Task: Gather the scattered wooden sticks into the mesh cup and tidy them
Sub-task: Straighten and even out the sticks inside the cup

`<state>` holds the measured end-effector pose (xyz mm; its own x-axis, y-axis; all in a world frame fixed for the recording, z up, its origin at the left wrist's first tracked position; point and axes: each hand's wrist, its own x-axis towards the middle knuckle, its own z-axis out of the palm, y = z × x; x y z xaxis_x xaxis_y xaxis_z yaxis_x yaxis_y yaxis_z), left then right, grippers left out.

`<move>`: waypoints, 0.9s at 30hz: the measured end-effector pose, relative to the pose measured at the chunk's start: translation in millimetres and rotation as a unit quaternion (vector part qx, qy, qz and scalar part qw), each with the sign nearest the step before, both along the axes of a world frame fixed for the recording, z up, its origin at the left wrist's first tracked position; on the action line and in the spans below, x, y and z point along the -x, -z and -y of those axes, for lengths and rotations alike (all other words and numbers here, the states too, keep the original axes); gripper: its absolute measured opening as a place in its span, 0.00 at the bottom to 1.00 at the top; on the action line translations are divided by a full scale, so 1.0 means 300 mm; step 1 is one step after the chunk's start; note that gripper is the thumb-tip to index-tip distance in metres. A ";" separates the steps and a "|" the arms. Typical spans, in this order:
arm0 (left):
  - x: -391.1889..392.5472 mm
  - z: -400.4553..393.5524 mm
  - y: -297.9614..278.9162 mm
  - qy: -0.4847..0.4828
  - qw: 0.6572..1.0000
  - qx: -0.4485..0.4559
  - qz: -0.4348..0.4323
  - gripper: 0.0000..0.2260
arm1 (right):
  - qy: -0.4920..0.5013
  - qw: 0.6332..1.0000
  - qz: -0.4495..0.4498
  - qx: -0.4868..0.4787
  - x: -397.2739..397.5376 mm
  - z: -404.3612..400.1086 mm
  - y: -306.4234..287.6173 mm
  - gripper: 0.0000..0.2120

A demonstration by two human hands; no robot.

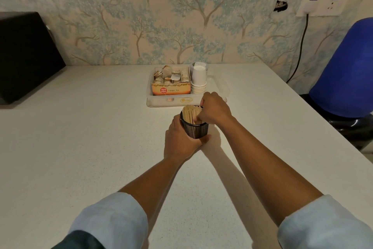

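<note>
A black mesh cup [196, 130] stands on the white table [80, 147], a little in front of the plastic tray. A bundle of pale wooden sticks [190, 113] stands upright inside it, their tops above the rim. My left hand [180, 141] grips the cup from the left and below, thumb across its base. My right hand [215, 108] comes over the cup's right rim, its curled fingers on the tops of the sticks; whether it pinches any is hidden. No loose sticks show on the table.
A clear plastic tray [161, 103] behind the cup holds a ginger tea box [171, 89] and a stack of white paper cups [198, 81]. A black appliance [26, 54] sits at the far left. A blue water bottle [347, 71] stands beyond the table's right edge.
</note>
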<state>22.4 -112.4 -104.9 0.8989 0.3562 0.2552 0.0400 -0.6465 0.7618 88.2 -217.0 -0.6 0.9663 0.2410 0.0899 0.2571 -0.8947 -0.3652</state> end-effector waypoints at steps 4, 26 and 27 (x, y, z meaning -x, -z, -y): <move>-0.002 0.001 -0.001 -0.004 1.000 -0.005 -0.003 0.53 | 0.000 1.000 0.007 -0.004 -0.006 0.004 -0.007 0.32; 0.002 -0.011 0.018 0.019 0.999 0.013 0.022 0.49 | -0.122 0.941 -0.220 -0.227 0.007 0.095 0.091 0.54; -0.001 -0.007 0.015 0.006 1.000 -0.001 0.018 0.50 | -0.124 0.940 -0.211 -0.236 0.009 0.094 0.099 0.54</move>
